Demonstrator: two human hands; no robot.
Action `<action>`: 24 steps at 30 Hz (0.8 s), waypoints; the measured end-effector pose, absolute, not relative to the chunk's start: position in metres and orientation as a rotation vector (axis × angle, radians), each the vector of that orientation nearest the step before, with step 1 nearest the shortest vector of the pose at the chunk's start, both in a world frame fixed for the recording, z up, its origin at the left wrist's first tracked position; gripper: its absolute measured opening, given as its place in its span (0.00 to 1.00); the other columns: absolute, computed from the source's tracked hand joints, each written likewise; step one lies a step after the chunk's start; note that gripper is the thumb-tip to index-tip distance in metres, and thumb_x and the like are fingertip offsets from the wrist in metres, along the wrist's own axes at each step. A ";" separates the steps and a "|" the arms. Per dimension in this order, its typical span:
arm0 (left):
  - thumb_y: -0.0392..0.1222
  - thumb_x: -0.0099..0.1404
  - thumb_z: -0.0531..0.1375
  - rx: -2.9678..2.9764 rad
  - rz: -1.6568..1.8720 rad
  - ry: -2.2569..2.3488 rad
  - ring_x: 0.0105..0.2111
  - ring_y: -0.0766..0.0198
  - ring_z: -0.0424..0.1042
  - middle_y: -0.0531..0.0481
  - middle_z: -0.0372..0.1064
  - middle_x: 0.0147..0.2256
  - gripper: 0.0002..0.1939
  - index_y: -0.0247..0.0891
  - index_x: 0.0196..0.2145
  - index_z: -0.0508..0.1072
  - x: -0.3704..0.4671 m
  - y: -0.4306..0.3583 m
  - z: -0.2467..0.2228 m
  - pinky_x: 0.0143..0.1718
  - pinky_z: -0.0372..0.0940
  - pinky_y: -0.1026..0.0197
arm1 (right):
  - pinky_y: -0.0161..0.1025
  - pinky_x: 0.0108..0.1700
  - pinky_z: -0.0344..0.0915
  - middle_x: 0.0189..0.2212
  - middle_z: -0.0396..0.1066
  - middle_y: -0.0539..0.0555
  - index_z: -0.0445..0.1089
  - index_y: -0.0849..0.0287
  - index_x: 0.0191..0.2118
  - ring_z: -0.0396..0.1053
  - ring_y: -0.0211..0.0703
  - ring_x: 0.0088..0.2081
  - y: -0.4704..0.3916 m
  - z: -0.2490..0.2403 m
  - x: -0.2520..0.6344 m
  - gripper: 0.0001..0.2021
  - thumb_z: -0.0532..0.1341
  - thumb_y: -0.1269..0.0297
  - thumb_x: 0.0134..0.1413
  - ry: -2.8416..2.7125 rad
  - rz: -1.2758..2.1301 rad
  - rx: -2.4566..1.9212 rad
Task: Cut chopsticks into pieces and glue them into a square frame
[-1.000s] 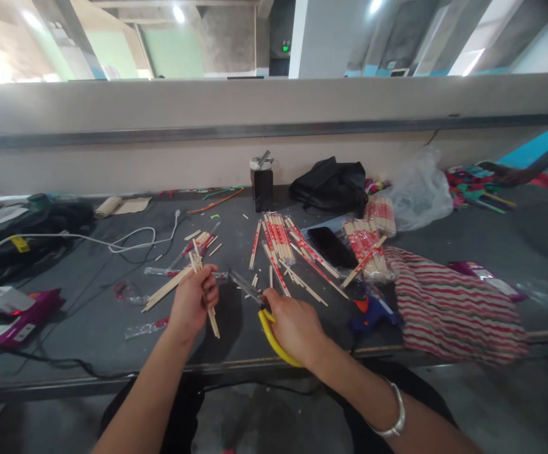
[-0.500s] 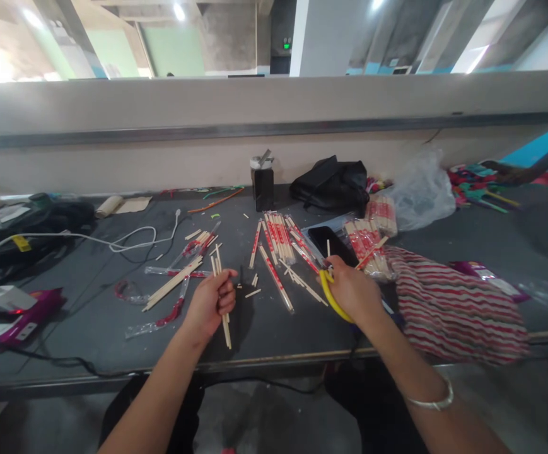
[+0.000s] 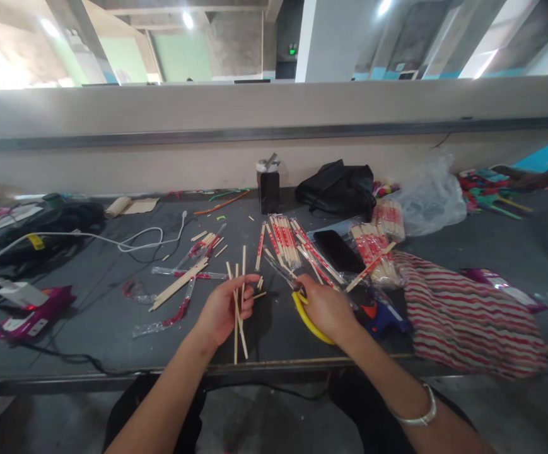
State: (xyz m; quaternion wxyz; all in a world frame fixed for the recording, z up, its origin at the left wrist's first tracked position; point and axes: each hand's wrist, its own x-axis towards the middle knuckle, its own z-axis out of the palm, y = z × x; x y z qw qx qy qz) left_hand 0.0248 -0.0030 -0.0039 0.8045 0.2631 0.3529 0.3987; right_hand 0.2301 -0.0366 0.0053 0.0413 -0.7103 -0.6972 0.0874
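Observation:
My left hand (image 3: 229, 306) is closed around a few bare wooden chopsticks (image 3: 236, 331), which fan out and cross above and below the fingers. Yellow-handled scissors (image 3: 309, 321) are in my right hand (image 3: 323, 306), their metal blades (image 3: 278, 268) pointing up and left over the table. Short cut pieces of stick (image 3: 260, 283) lie between the two hands. Beyond my right hand is a row of chopsticks in red-printed wrappers (image 3: 284, 239). Left of my left hand, loose chopsticks (image 3: 179, 287) rest among torn clear wrappers (image 3: 174, 313).
A black phone (image 3: 337, 251), bundled chopsticks (image 3: 375, 252), a blue glue gun (image 3: 387, 315) and striped cloth (image 3: 472, 315) lie to the right. A bottle (image 3: 268, 189) and black bag (image 3: 335, 189) stand behind. A white cable and charger (image 3: 23, 294) are on the left.
My right hand has moved left with the scissors, closer to my left hand. The chopsticks in my left hand are more spread apart. The glue gun shows more fully.

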 end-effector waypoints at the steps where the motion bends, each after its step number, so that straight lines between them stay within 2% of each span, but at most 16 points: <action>1: 0.39 0.59 0.58 0.567 0.852 0.761 0.17 0.74 0.56 0.56 0.55 0.21 0.12 0.30 0.39 0.72 0.025 -0.003 -0.005 0.14 0.50 0.71 | 0.36 0.31 0.58 0.31 0.76 0.55 0.65 0.54 0.48 0.75 0.48 0.34 -0.036 0.005 0.234 0.14 0.55 0.67 0.55 -2.104 0.269 -2.145; 5: 0.42 0.59 0.60 0.602 0.913 0.801 0.14 0.78 0.46 0.60 0.48 0.19 0.11 0.31 0.36 0.71 0.027 -0.004 -0.006 0.12 0.40 0.73 | 0.34 0.29 0.60 0.26 0.73 0.50 0.66 0.56 0.46 0.72 0.42 0.27 -0.037 0.007 0.239 0.17 0.58 0.69 0.48 -1.926 0.407 -1.828; 7: 0.43 0.59 0.63 0.650 1.007 0.806 0.14 0.79 0.43 0.62 0.45 0.19 0.13 0.31 0.37 0.72 0.028 -0.005 -0.004 0.12 0.38 0.73 | 0.32 0.28 0.62 0.25 0.72 0.48 0.66 0.57 0.45 0.69 0.38 0.24 -0.041 0.010 0.234 0.17 0.57 0.70 0.45 -1.801 0.500 -1.619; 10: 0.47 0.59 0.63 0.729 1.151 0.778 0.15 0.80 0.44 0.61 0.50 0.22 0.18 0.33 0.44 0.71 0.030 -0.008 0.003 0.14 0.39 0.73 | 0.30 0.24 0.62 0.24 0.70 0.47 0.68 0.57 0.42 0.66 0.35 0.20 -0.047 0.014 0.220 0.15 0.56 0.70 0.45 -1.672 0.583 -1.420; 13: 0.51 0.60 0.62 0.786 1.215 0.754 0.16 0.80 0.46 0.59 0.54 0.25 0.20 0.36 0.45 0.72 0.035 -0.011 0.010 0.14 0.41 0.73 | 0.31 0.26 0.64 0.26 0.71 0.48 0.67 0.56 0.42 0.67 0.35 0.21 -0.053 0.009 0.205 0.14 0.56 0.70 0.47 -1.688 0.608 -1.296; 16: 0.52 0.58 0.63 0.850 1.270 0.804 0.16 0.79 0.47 0.60 0.52 0.21 0.18 0.35 0.40 0.73 0.039 -0.011 0.017 0.15 0.42 0.73 | 0.33 0.33 0.66 0.30 0.73 0.50 0.65 0.55 0.45 0.71 0.38 0.28 -0.054 -0.002 0.196 0.16 0.56 0.72 0.48 -1.783 0.642 -1.176; 19: 0.50 0.57 0.64 0.965 1.350 0.880 0.15 0.78 0.48 0.61 0.49 0.17 0.15 0.34 0.34 0.74 0.038 -0.010 0.027 0.16 0.43 0.73 | 0.34 0.32 0.66 0.29 0.72 0.49 0.64 0.57 0.48 0.70 0.38 0.27 -0.055 -0.006 0.194 0.17 0.60 0.68 0.49 -1.901 0.677 -1.176; 24: 0.52 0.60 0.61 1.195 1.497 0.971 0.16 0.77 0.52 0.54 0.67 0.24 0.15 0.36 0.33 0.75 0.031 -0.015 0.038 0.16 0.47 0.70 | 0.34 0.30 0.62 0.28 0.72 0.49 0.66 0.55 0.48 0.70 0.40 0.27 -0.049 0.003 0.211 0.17 0.61 0.59 0.52 -1.806 0.357 -1.533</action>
